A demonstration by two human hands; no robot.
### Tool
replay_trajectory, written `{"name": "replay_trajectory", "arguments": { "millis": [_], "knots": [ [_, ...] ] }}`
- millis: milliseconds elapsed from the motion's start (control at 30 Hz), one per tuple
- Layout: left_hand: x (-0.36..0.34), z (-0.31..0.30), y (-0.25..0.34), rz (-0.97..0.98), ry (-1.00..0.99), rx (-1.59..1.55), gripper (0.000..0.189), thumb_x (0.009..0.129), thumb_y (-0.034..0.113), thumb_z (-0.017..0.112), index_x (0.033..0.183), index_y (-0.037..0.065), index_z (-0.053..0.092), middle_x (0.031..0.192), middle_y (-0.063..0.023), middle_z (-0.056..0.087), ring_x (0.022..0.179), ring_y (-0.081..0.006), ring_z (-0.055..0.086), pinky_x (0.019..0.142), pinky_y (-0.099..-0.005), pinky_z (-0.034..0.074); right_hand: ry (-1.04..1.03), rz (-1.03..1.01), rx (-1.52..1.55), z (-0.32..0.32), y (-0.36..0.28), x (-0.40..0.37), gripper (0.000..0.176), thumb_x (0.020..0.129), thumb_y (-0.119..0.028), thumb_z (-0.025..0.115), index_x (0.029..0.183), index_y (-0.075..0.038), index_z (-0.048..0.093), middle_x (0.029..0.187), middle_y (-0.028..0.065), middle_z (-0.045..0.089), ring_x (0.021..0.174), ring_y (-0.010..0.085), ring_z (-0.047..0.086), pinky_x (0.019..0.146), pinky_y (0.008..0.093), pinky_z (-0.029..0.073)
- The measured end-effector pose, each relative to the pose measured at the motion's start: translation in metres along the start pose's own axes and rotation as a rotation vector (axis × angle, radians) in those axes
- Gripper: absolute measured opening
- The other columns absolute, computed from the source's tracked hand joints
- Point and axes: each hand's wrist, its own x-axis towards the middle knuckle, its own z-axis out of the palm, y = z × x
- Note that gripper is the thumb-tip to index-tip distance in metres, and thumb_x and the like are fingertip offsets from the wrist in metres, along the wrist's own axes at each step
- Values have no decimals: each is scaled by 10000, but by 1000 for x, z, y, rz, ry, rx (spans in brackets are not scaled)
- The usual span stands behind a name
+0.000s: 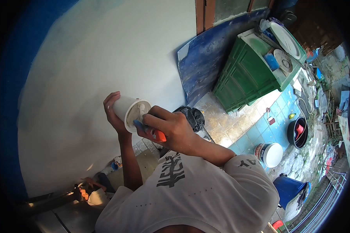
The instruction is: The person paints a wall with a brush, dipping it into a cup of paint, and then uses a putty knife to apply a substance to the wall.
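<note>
My left hand (113, 112) is wrapped around a white plastic tub (122, 106), tilted so its mouth faces me. Pale, paste-like residue coats the tub's inside. My right hand (168, 126) grips a hand tool with an orange and blue handle (159, 136), held at the tub's mouth. The tool's working end is partly hidden by my fingers and smeared pale, so its exact kind cannot be made out. Just beyond the tub stands a white wall (81, 66) with a blue band (6, 116) along one side.
A green cabinet (245, 73) and a blue sheet (206, 50) stand to the right. Farther down are a black bag (192, 117), a lidded paint bucket (273, 155), a black basin (291, 134) and a blue bin (289, 190). A red-handled item (271, 119) lies on the tiles.
</note>
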Motion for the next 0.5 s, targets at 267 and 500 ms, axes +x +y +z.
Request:
{"name": "replay_trajectory", "arguments": {
  "millis": [267, 500],
  "knots": [
    [-8, -1, -10, -22, -36, -40, 544, 821, 237, 822, 1261, 71, 550, 1249, -128, 576, 1197, -266, 573, 1032, -410, 482, 130, -100, 69, -6, 7, -4, 216, 788, -74, 864, 933, -35, 709, 883, 98, 710, 686, 195, 724, 552, 291, 568],
    [-51, 7, -32, -807, 145, -923, 480, 875, 137, 765, 1289, 52, 540, 1253, -92, 572, 1183, -198, 584, 1026, -348, 491, 301, 47, 239, -19, 18, -6, 200, 793, -68, 871, 917, -16, 723, 852, 65, 739, 623, 91, 642, 565, 234, 481]
  ]
}}
